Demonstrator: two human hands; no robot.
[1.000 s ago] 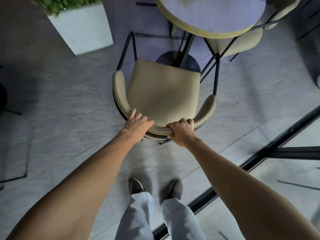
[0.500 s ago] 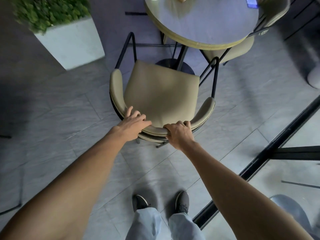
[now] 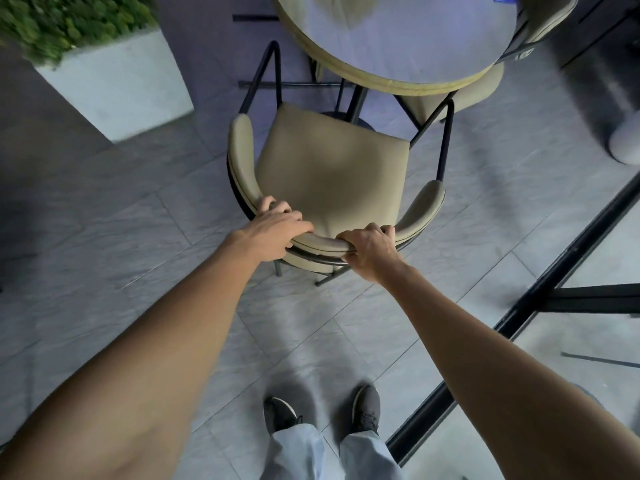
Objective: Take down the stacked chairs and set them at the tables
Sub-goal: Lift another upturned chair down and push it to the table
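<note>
A beige padded chair (image 3: 332, 171) with a black metal frame stands on the tiled floor, its seat facing the round table (image 3: 408, 32) just beyond it. My left hand (image 3: 272, 232) wraps the left part of the chair's curved backrest. My right hand (image 3: 369, 249) grips the same backrest a little to the right. A second beige chair (image 3: 485, 81) sits partly tucked under the table's far right side.
A white square planter with green foliage (image 3: 114, 88) stands at the upper left. A black floor track and frame (image 3: 519, 320) runs diagonally on the right. My two shoes (image 3: 322, 410) are on the tiles below the chair.
The chair has moved closer to the table, its front now near the table edge. My left hand has closed more firmly around the backrest. My feet have stepped forward.
</note>
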